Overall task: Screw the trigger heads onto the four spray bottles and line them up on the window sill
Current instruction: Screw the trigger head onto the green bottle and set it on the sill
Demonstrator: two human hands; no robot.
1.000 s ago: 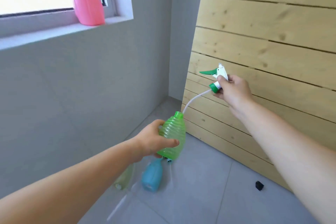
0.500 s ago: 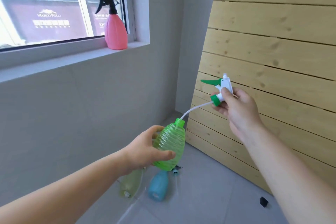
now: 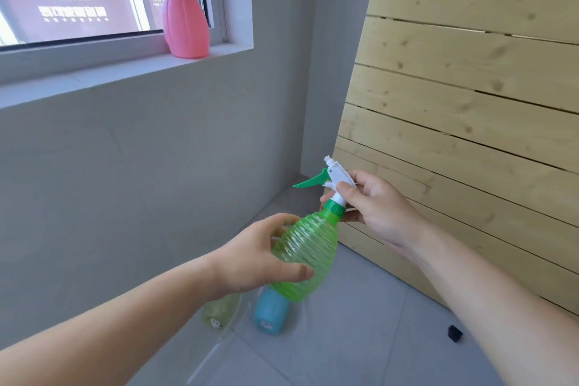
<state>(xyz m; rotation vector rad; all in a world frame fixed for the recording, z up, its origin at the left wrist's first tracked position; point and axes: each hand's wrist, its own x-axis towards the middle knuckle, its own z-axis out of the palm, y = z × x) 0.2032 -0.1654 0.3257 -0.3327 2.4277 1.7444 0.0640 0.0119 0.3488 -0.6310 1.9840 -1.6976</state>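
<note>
Below the window sill (image 3: 125, 78), left hand (image 3: 253, 260) grips the green bottle (image 3: 305, 254) while right hand (image 3: 376, 207) has now seated its trigger head (image 3: 333, 180), ready for twisting

Sill (image 3: 125, 75): pink bottle (image 3: 185, 22) upright. Floor (image 3: 360, 338): blue bottle (image 3: 270, 312), pale bottle (image 3: 219, 310) lying below left fingers; black bit (image 3: 454, 333).

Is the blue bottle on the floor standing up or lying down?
Lying down. The blue bottle rests on its side on the grey floor, its flat bottom facing the camera, partly hidden behind the green bottle.
</note>
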